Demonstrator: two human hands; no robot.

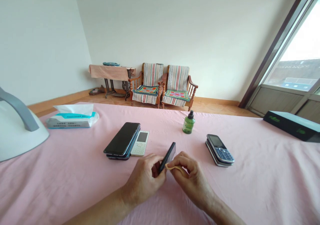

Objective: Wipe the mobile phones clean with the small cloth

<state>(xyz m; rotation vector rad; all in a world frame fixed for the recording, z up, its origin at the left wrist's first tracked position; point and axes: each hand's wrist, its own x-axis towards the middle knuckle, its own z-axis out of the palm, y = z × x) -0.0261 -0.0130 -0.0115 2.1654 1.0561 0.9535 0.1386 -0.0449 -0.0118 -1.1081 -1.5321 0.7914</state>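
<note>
Pink cloth: tissue-filled pack, phone

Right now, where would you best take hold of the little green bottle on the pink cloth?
Grip the round body of the green bottle, coming from the near side, with your fingers below the black pump top. It stands upright with nothing touching it, so its sides are free. The narrow top would likely slip.

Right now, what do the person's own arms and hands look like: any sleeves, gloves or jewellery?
The left hand and right hand are ungloved. Both forearms are bare down to the frame's lower edge, with no sleeve in view. No watch, bracelet or ring shows on the visible parts.
</note>
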